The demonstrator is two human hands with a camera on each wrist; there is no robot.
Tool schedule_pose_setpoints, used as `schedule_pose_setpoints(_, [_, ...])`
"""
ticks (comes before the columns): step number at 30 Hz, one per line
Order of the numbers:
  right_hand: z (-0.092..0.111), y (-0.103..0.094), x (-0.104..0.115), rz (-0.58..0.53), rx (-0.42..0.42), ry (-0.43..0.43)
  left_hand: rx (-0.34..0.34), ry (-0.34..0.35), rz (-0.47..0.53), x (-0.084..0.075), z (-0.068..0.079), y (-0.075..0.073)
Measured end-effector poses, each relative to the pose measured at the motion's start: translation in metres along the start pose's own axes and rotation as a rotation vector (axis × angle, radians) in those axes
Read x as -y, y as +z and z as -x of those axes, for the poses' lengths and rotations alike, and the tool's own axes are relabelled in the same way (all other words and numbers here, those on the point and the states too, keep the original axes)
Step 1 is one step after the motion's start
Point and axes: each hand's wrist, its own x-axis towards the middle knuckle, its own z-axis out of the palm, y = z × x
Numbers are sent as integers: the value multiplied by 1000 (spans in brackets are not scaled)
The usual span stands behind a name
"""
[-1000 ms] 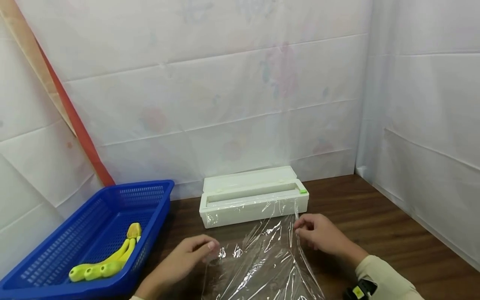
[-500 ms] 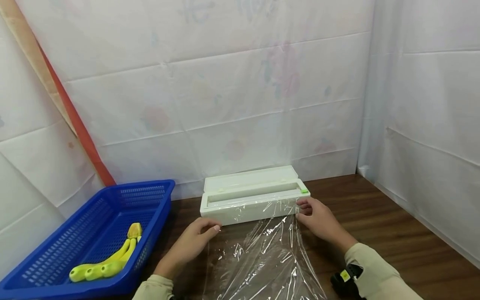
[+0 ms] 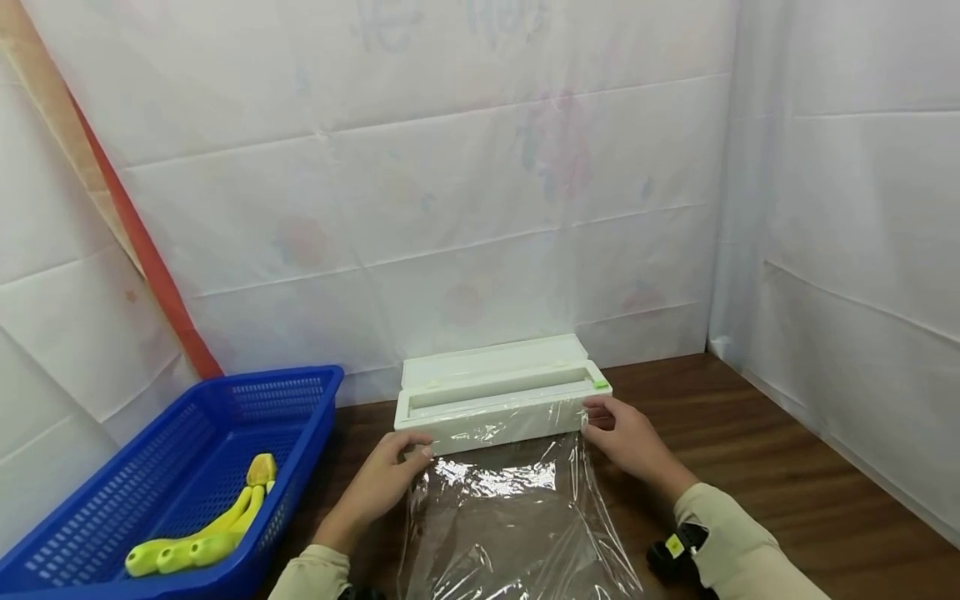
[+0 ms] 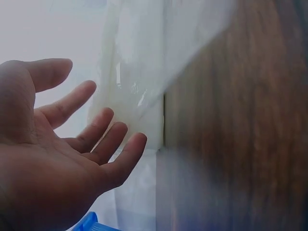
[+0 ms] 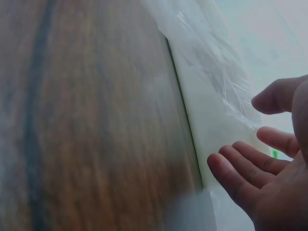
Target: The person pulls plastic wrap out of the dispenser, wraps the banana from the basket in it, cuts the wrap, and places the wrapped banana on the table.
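At the front corners of a long white box (image 3: 510, 425), both hands have their fingers spread and gently curved, thumbs apart from the fingertips. The left hand (image 3: 378, 479) is at the box's left front corner, the right hand (image 3: 633, 437) at its right; whether any fingertip touches the box or the film is hard to tell. Clear plastic film (image 3: 517, 517) drapes over the front wall of the box, between the hands, and runs across the bench (image 3: 675, 400) towards the person, out past the lower edge of the head view. It is creased and catches bright reflections.

The box's lid (image 3: 495, 358) is tipped back behind it, and a small green tab (image 3: 601, 385) sits at the right end of its front rim. Pale sleeves (image 3: 738, 533) reach the wrists, with a black device (image 3: 667, 554) at the right one.

Left of the box is a blue basket (image 3: 281, 396) with slotted walls; a yellow banana bunch (image 3: 191, 550) lies inside. White sheeting (image 3: 450, 192) hangs behind and to the sides, and a red strip (image 3: 161, 283) slants down to the basket.
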Motion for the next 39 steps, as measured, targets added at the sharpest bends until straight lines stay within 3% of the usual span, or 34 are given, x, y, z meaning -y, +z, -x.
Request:
schedule_pose_setpoints(9, [1, -3, -3, -38, 32, 2, -2, -42, -21, 3, -2, 2])
schedule_pose_setpoints(15, [3, -5, 0, -78, 71, 38, 18, -12, -10, 3, -2, 1])
schedule_pose_setpoints(22, [10, -6, 2, -193, 213, 194, 67, -19, -26, 5, 1, 1])
schedule_pose_setpoints(28, [13, -11, -2, -169, 350, 171, 116, 26, -80, 7, 7, -1])
schedule_pose_setpoints(39, [14, -34, -13, -348, 493, 192, 211, 111, -253, 8, 13, -6])
